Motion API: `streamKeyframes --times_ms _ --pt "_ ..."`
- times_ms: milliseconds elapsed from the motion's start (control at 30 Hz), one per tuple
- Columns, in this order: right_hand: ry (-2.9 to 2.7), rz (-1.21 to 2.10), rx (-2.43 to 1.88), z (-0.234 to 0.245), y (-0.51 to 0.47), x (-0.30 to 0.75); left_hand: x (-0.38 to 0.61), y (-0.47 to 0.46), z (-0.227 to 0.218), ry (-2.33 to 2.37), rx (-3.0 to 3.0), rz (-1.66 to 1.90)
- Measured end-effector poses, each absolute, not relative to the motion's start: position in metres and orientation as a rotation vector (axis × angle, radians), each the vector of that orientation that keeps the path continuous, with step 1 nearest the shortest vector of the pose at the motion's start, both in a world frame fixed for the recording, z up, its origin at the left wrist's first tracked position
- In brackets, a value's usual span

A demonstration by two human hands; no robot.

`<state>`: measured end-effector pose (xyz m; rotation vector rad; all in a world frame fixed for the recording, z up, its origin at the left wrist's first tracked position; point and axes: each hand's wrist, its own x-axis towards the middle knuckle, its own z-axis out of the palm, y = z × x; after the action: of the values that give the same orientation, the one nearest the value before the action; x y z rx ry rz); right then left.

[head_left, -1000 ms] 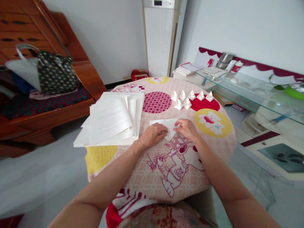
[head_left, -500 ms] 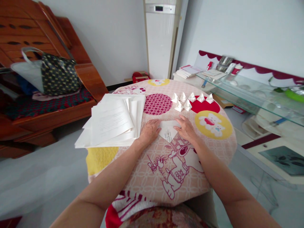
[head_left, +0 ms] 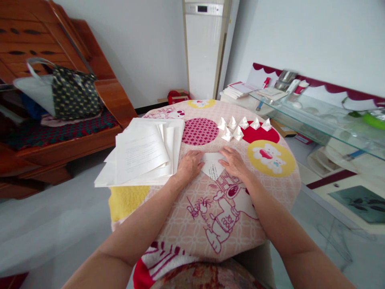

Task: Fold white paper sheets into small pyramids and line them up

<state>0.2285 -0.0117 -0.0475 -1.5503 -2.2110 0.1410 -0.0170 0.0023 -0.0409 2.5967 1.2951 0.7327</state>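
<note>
Between my hands a small folded paper (head_left: 213, 165) with printed lines lies on the patterned tablecloth, its lower point towards me. My left hand (head_left: 190, 164) is closed on its left corner, fingertips at the edge. On the right corner, my right hand (head_left: 234, 161) grips it with bent fingers; the thumb lies on top of the paper. Part of each side is hidden under the fingers. Beyond my right hand stand several small folded paper shapes (head_left: 237, 133) with raised points. A stack of loose paper sheets (head_left: 141, 154), the upper ones printed, lies beside my left hand.
The round table's cloth (head_left: 192, 228) hangs over the near edge at my lap. At the right stands a glass shelf (head_left: 325, 116) with cups and other items. A wooden bench (head_left: 108, 98) with a patterned bag (head_left: 76, 94) is on the left. An air conditioner (head_left: 203, 52) stands behind.
My right hand has shifted slightly to the left along the paper's upper edge. My left hand and the folded paper have barely moved.
</note>
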Motion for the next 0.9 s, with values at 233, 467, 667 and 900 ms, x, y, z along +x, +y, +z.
streamKeyframes --times_ms 233,467,667,900 --pt "-2.179 0.167 -1.544 -0.049 -0.009 0.229 -0.016 -0.001 -0.034 1.302 2.614 0.771" --pt "-2.160 0.170 -1.504 -0.047 -0.009 0.228 -0.015 -0.005 -0.030 1.343 2.607 0.769" --pt "-2.086 0.140 -1.441 -0.051 -0.009 0.228 -0.015 -0.004 -0.031 1.382 2.590 0.725" --pt "-2.071 0.149 -1.384 -0.050 -0.009 0.229 -0.015 -0.004 -0.029 1.410 2.540 0.690"
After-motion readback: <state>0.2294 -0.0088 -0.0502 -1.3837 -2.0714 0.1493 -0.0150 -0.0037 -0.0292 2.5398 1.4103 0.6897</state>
